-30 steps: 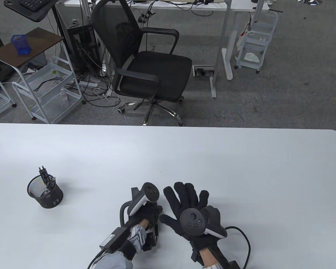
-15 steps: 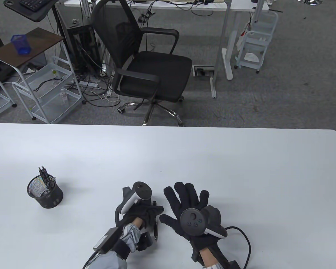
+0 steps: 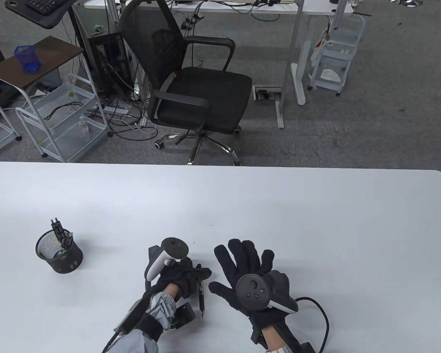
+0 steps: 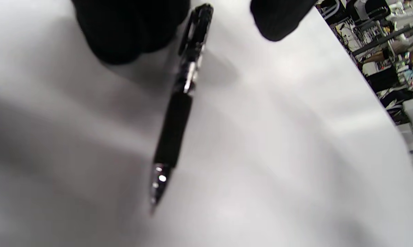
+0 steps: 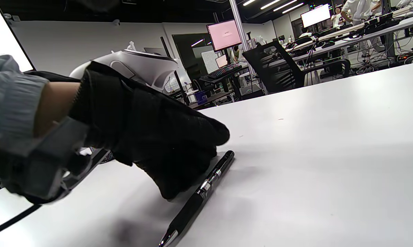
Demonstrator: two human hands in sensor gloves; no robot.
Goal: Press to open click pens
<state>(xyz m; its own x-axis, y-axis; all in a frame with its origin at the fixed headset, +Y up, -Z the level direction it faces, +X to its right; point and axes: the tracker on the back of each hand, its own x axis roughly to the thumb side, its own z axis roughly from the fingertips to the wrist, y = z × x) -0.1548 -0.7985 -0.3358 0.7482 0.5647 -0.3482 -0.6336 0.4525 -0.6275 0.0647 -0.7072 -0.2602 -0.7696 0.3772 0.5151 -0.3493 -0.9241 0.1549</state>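
A black click pen [image 3: 201,299] lies on the white table [image 3: 316,220], tip toward me. My left hand [image 3: 198,275] hovers at the pen's button end, fingers loosely curled, not gripping it. In the left wrist view the pen [image 4: 177,116] lies between my fingers [image 4: 131,31] and thumb, both clear of it. The right wrist view shows the pen [image 5: 199,195] flat beside my left hand [image 5: 158,137]. My right hand [image 3: 242,264] rests flat on the table, fingers spread, empty. A black mesh pen cup [image 3: 60,255] holds more pens [image 3: 58,230] at the left.
An office chair [image 3: 191,84] stands beyond the table's far edge. White wire carts [image 3: 62,121] and desks stand on the floor behind. A cable [image 3: 325,320] loops by my right wrist.
My left hand has moved left and turned, and the pen that was under it now lies uncovered on the table. My right hand has not moved.
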